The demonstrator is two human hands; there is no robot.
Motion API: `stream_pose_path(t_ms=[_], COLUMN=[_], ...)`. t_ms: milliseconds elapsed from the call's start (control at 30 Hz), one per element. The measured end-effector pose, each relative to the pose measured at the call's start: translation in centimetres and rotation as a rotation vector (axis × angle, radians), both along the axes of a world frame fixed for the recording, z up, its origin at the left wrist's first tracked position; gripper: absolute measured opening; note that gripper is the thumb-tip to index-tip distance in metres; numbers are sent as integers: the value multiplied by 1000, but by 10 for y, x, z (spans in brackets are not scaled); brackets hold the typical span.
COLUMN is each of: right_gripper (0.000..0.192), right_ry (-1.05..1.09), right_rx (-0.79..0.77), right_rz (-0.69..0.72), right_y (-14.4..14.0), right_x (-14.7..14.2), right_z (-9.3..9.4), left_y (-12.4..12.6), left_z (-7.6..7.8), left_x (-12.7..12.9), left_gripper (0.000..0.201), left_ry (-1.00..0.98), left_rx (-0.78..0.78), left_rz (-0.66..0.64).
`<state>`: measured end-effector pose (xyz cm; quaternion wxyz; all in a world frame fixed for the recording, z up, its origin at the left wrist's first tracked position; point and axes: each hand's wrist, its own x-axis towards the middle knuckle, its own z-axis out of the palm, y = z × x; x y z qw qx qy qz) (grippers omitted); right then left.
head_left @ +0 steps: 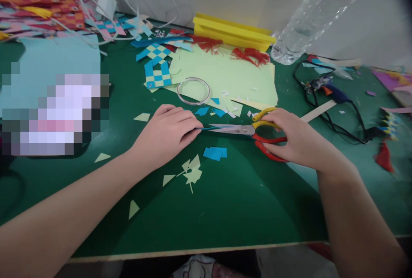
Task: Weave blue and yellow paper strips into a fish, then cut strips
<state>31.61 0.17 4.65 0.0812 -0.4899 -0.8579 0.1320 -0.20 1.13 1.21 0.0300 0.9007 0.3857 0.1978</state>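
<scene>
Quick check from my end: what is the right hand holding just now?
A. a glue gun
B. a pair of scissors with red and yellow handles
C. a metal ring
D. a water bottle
B: the right hand grips the scissors by their red and yellow handles, blades pointing toward the left hand, which pinches a thin blue paper strip at the blade tips.

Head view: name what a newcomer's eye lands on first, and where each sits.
At the centre, the right hand works red-and-yellow scissors whose blades meet a blue paper strip pinched by the left hand. Behind them a pale green sheet lies on the green table, and a clear plastic bottle leans at top right.
</scene>
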Motion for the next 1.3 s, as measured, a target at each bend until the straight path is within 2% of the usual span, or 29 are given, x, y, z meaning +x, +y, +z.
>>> stream_pose_path(t_ms=[700, 1300], right_gripper=[39, 38], right_ry=[32, 20], right_rx=[-70, -43], right_rz=[-5, 11], right_y=[-2, -1], right_x=[0, 3], right_z=[-1, -2], left_y=[2, 0], left_z=[-2, -2], left_x=[-1, 0], left_gripper=[23, 22], left_ry=[-6, -9], left_rx=[30, 37], left_rz=[-33, -30])
